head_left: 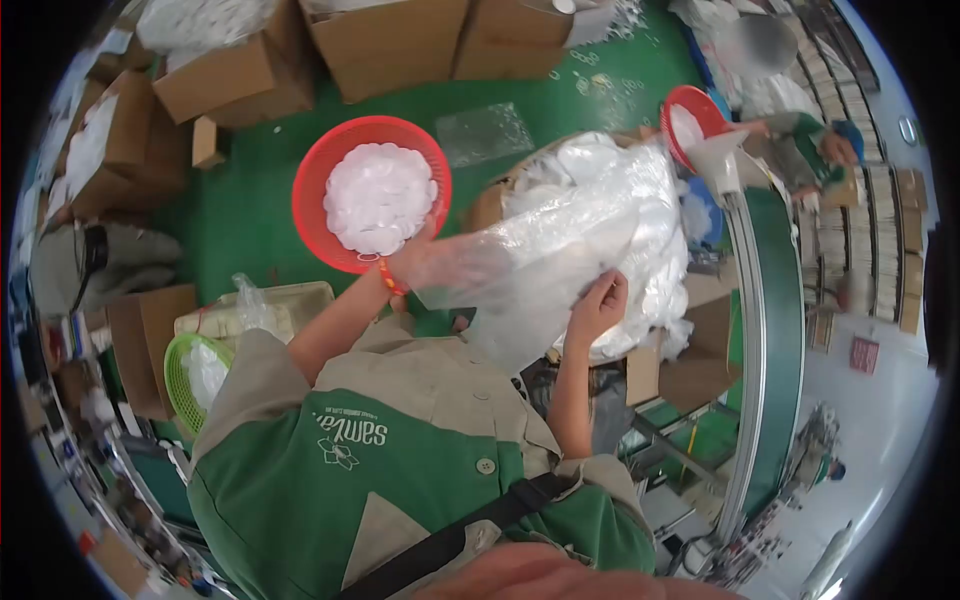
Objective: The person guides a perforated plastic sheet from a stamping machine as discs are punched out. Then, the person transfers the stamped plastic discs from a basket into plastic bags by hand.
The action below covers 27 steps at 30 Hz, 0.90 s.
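Observation:
A large clear plastic bag [560, 255] stretches between my two hands. My left hand [440, 262], with a red and yellow band at the wrist, reaches into or behind the plastic at its left end; its fingers are blurred through the film. At the bag's right side my right hand [602, 298] has its fingers pinched together on the plastic. Beneath the bag lies a big heap of clear bags [655, 215] in a round container. Beside my left hand, a red basket [305, 205] holds many pale round discs [380, 198].
Cardboard boxes [385, 50] line the far side. A flat plastic bag [485, 134] lies on the green floor. Lower left is a green basket [180, 385]. A metal-edged conveyor [765, 350] runs along the right. A person [805, 150] handles another red basket [688, 125]; another person [95, 265] is at left.

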Motion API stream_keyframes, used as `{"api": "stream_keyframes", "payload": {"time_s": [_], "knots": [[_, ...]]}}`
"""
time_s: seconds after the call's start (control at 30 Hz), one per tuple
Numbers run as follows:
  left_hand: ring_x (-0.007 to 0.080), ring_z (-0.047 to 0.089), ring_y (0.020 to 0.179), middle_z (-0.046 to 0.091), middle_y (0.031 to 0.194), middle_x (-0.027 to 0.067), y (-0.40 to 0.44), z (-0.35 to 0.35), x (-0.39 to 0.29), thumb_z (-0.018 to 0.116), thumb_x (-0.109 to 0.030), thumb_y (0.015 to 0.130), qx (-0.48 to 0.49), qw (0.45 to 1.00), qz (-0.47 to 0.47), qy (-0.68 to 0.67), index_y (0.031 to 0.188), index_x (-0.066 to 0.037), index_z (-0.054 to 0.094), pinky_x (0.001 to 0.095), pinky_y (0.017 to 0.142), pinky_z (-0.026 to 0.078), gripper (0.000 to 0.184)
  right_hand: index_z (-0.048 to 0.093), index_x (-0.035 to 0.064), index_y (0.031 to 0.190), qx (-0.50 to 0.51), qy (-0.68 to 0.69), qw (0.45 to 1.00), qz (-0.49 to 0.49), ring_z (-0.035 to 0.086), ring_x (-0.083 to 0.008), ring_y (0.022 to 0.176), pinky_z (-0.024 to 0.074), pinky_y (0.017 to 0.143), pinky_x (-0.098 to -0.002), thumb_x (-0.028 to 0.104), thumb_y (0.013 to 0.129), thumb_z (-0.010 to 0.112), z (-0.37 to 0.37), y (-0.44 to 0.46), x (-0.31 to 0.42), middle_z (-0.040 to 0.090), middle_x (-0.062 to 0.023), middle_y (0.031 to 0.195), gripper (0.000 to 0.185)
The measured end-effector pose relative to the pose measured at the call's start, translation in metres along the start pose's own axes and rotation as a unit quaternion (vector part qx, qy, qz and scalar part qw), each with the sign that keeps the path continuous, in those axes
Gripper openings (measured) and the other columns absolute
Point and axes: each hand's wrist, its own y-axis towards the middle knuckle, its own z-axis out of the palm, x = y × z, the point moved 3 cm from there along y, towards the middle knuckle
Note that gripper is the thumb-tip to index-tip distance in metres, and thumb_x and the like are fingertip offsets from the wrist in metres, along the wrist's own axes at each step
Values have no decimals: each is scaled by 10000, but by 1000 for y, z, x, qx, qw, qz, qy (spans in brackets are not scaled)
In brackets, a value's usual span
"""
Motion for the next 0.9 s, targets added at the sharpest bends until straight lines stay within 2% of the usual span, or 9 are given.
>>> {"api": "stream_keyframes", "payload": {"time_s": [0.13,0.27,0.33,0.37,0.4,0.57,0.67,0.8,0.9], "knots": [[268,425,1140,393,1253,183,-55,13,-63,372,-652,766,-113,928,190,301,1348,-68,167,360,946,331,850,521,15,873,106,22,993,44,323,-19,377,220,330,-179,174,891,449,59,11,-8,406,26,483,175],[236,467,1085,452,1191,153,-83,18,-84,552,-414,791,-216,848,144,462,1319,-53,245,349,907,366,710,523,25,838,179,56,980,72,328,-15,400,236,359,-182,179,881,475,104,11,6,409,40,508,167],[228,484,1039,478,1146,128,-88,20,-96,623,-231,748,-364,636,178,657,1283,-35,314,349,890,374,648,521,28,836,208,60,974,71,319,-15,393,231,355,-183,182,882,473,125,11,8,405,44,507,168],[262,467,1033,478,1144,129,-91,29,-100,640,-250,727,-409,524,315,677,1232,-30,385,348,889,366,607,521,34,827,215,88,967,100,304,-17,381,224,348,-184,186,884,468,134,10,4,401,45,505,171],[297,431,1051,477,1129,137,-94,42,-106,657,-273,696,-441,350,379,734,1202,-37,411,368,899,340,609,521,40,817,219,113,960,130,288,-18,369,217,342,-185,191,887,463,141,9,1,396,46,504,176],[278,455,969,498,1054,125,-82,24,-56,659,-347,675,-361,475,290,748,1127,-91,477,372,857,342,550,528,37,818,209,224,933,190,408,-12,608,335,524,-160,140,882,461,182,8,-23,480,57,683,138],[114,516,815,551,966,50,-85,-7,-48,645,-184,735,-355,723,180,564,1095,-44,514,264,741,424,408,547,34,856,212,238,924,211,440,-41,664,375,599,-185,151,882,461,197,6,-29,526,32,768,147],[44,521,685,588,766,-4,-88,-26,-50,600,-114,788,-297,820,138,469,880,3,602,199,631,436,149,552,34,874,219,217,923,230,461,-52,689,393,625,-197,188,888,466,205,8,-36,537,23,778,177],[40,531,652,593,712,-4,-94,-20,-59,616,-97,774,-299,797,139,506,781,5,607,193,593,438,103,544,32,917,237,245,888,308,519,-96,758,438,657,-237,204,884,472,212,6,-52,564,-16,846,190]]}}
